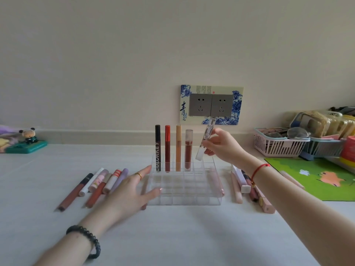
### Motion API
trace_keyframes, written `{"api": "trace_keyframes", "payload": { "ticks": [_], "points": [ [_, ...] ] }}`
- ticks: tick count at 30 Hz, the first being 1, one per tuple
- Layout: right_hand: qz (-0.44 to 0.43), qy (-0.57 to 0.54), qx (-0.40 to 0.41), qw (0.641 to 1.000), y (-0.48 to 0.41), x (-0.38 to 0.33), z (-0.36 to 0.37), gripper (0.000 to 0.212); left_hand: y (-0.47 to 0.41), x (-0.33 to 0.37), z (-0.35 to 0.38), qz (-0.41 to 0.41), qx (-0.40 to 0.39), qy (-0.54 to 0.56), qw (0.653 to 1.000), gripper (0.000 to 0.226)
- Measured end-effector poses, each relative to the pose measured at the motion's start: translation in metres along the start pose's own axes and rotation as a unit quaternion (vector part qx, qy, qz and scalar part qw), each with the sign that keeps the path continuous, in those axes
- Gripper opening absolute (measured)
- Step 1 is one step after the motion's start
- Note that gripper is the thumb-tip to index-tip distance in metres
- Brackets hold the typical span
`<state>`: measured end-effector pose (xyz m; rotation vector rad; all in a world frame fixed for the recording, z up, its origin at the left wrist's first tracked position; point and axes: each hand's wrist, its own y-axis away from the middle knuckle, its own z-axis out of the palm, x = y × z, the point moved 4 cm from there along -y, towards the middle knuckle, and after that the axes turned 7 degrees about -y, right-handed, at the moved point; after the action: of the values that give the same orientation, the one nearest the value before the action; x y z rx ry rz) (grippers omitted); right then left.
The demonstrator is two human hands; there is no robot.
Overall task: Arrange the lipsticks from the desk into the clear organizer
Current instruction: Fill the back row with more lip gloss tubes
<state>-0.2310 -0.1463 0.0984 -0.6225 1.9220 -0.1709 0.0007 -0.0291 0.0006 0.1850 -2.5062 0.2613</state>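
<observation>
A clear gridded organizer [192, 196] sits mid-desk. Its back row holds several upright tubes: a black one [157, 146], a red one [167, 146], an orange one [178, 148] and a brown clear-capped one [188, 148]. My right hand [222, 145] holds a clear silvery lipstick [206, 140], tilted, its lower end just above the back row's right cells. My left hand [132, 194] rests open against the organizer's left side. Several lipsticks [96, 187] lie on the desk to the left, and several more lipsticks [244, 187] lie to the right.
A green picture mat [315, 177] lies at the right, with a pink basket [276, 144] and a blue basket [322, 146] behind it. A panda figure on a teal case [26, 144] stands far left. A wall socket plate [211, 104] is behind the organizer.
</observation>
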Motion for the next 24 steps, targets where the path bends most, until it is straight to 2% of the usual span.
{"api": "trace_keyframes", "payload": {
  "ticks": [2,5,8,13,24],
  "points": [
    [-0.004,0.025,-0.005,1.000,-0.002,0.001,0.004,0.021,-0.001,0.001,0.000,0.014,0.001,-0.037,0.999,0.115],
    [-0.011,0.057,-0.017,0.998,-0.004,0.002,0.007,0.007,-0.001,0.001,0.001,0.022,-0.001,-0.051,0.998,0.124],
    [-0.008,0.085,-0.023,0.996,-0.004,0.006,0.010,0.017,-0.002,-0.002,0.002,0.029,-0.002,-0.054,0.998,0.123],
    [-0.002,0.097,-0.020,0.995,-0.005,0.012,0.015,0.004,-0.003,-0.001,0.002,0.038,0.001,-0.051,0.998,0.119],
    [-0.006,0.106,-0.042,0.993,-0.006,0.010,0.014,0.014,-0.001,0.000,0.002,0.035,-0.001,-0.057,0.998,0.117]
  ]
}}
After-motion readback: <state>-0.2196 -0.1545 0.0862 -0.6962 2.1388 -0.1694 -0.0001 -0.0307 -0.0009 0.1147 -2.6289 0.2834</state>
